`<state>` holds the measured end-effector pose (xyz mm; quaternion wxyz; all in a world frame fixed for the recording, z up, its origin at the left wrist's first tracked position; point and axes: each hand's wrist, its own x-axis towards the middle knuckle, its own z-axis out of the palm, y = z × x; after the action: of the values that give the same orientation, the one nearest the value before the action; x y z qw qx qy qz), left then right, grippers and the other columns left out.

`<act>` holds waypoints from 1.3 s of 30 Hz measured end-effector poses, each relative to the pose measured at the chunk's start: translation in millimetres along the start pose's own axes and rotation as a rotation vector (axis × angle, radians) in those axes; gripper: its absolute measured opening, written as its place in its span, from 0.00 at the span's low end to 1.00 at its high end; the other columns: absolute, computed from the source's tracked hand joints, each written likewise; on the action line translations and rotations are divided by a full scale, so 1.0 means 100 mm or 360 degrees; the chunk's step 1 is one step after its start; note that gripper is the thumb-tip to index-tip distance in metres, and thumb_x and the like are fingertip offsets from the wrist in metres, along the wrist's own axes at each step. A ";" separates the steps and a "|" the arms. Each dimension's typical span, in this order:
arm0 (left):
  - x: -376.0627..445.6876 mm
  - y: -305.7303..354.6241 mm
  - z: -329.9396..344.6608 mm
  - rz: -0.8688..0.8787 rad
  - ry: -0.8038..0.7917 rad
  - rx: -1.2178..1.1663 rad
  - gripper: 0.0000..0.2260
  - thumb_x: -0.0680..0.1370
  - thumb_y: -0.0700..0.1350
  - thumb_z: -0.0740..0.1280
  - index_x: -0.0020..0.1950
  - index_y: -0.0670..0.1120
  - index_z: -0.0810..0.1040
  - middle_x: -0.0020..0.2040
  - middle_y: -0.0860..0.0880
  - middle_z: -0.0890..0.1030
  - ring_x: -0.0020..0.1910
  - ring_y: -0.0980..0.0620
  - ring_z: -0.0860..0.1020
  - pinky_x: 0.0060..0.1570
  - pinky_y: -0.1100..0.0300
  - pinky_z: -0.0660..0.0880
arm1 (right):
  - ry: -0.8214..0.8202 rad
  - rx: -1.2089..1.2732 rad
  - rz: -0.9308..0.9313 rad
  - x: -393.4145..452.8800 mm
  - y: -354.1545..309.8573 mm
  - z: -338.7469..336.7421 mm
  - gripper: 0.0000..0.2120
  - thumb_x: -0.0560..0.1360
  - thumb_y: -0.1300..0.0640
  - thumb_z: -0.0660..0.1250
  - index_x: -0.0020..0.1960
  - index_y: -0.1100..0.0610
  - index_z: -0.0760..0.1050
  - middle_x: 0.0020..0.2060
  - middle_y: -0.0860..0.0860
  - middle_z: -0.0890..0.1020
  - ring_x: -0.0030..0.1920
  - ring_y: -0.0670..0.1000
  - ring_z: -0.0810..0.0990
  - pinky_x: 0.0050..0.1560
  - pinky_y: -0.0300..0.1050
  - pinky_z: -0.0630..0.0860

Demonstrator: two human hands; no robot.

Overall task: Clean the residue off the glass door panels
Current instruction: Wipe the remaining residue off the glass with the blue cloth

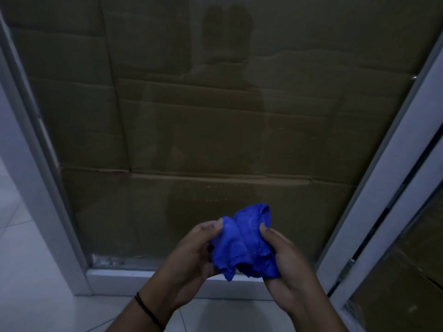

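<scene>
Meanwhile, left hand point(191, 250) and right hand point(285, 257) are gripping the blue cloth point(244, 243) together; glass door panel point(191, 116) residue is awaiting wiping low down.

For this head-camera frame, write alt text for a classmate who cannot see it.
Both hands, left hand and right hand, hold a crumpled blue cloth in front of a glass door panel. Cardboard shows behind the glass; white residue lines its bottom edge.

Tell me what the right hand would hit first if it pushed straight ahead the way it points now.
Probably the glass door panel low down, near the white bottom frame rail. The right hand grips the crumpled blue cloth, so the cloth would likely touch first. Depth is unclear.
</scene>
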<state>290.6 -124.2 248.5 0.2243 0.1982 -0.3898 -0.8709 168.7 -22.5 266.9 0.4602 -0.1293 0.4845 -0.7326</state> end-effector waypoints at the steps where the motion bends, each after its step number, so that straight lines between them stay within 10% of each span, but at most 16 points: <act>1: 0.01 -0.01 -0.03 0.0005 0.0092 0.0076 0.21 0.70 0.42 0.70 0.63 0.40 0.73 0.54 0.39 0.82 0.47 0.43 0.82 0.39 0.51 0.80 | -0.0015 0.0030 0.0027 -0.01 -0.01 -0.01 0.16 0.78 0.56 0.59 0.58 0.66 0.75 0.51 0.63 0.82 0.52 0.63 0.80 0.46 0.54 0.77; 6: 0.08 -0.04 -0.16 -0.0023 0.0445 0.0278 0.15 0.74 0.32 0.66 0.60 0.41 0.74 0.55 0.39 0.81 0.46 0.43 0.82 0.38 0.51 0.79 | -0.0081 0.0216 0.0142 -0.04 -0.10 -0.06 0.17 0.77 0.55 0.60 0.59 0.65 0.74 0.53 0.62 0.82 0.53 0.62 0.81 0.50 0.57 0.76; 10: 0.10 -0.11 -0.12 0.0283 0.0739 0.0835 0.10 0.73 0.46 0.72 0.54 0.50 0.78 0.51 0.48 0.81 0.48 0.51 0.79 0.43 0.57 0.74 | -0.0087 0.0170 0.0054 -0.03 -0.08 -0.03 0.16 0.77 0.57 0.60 0.59 0.66 0.74 0.52 0.63 0.82 0.53 0.62 0.80 0.51 0.56 0.76; 15: -0.01 -0.06 0.04 0.0041 0.0018 0.0557 0.19 0.69 0.55 0.74 0.56 0.48 0.80 0.53 0.44 0.84 0.51 0.43 0.83 0.45 0.51 0.80 | -0.0260 -0.0042 0.0054 -0.09 -0.06 0.07 0.13 0.78 0.58 0.60 0.52 0.66 0.79 0.48 0.65 0.82 0.44 0.60 0.83 0.43 0.51 0.81; 21: -0.01 -0.05 0.06 0.0062 0.0115 0.0324 0.15 0.72 0.40 0.68 0.57 0.38 0.77 0.49 0.39 0.83 0.41 0.46 0.82 0.37 0.54 0.78 | 0.0212 -0.1483 -0.0613 -0.05 0.07 0.10 0.08 0.73 0.50 0.68 0.42 0.53 0.80 0.44 0.51 0.81 0.45 0.51 0.80 0.49 0.52 0.78; 27: -0.04 0.06 -0.03 0.0075 -0.0073 -0.0141 0.16 0.73 0.36 0.64 0.59 0.35 0.74 0.55 0.34 0.80 0.48 0.41 0.82 0.45 0.49 0.80 | -0.0216 -0.0755 -0.0102 -0.02 0.10 -0.05 0.24 0.63 0.39 0.70 0.54 0.50 0.78 0.51 0.47 0.84 0.51 0.45 0.82 0.46 0.38 0.79; 34: -0.03 0.06 -0.07 0.0112 -0.0064 -0.0076 0.15 0.72 0.36 0.65 0.58 0.38 0.74 0.54 0.36 0.81 0.47 0.43 0.82 0.47 0.50 0.80 | -0.0130 -0.0304 -0.0074 0.00 0.17 -0.01 0.08 0.74 0.65 0.66 0.52 0.65 0.75 0.43 0.61 0.84 0.40 0.56 0.84 0.39 0.45 0.81; 39: 0.00 -0.02 -0.03 0.0151 0.0050 0.0141 0.13 0.69 0.39 0.70 0.53 0.39 0.77 0.49 0.38 0.83 0.43 0.45 0.82 0.43 0.53 0.80 | 0.0094 -0.0441 -0.0318 0.00 0.21 0.08 0.04 0.74 0.65 0.66 0.46 0.60 0.79 0.42 0.59 0.84 0.39 0.55 0.82 0.41 0.48 0.77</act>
<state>291.5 -125.3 244.9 0.2624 0.2029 -0.4332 -0.8380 184.8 -29.5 253.7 0.3486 -0.2175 0.5789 -0.7043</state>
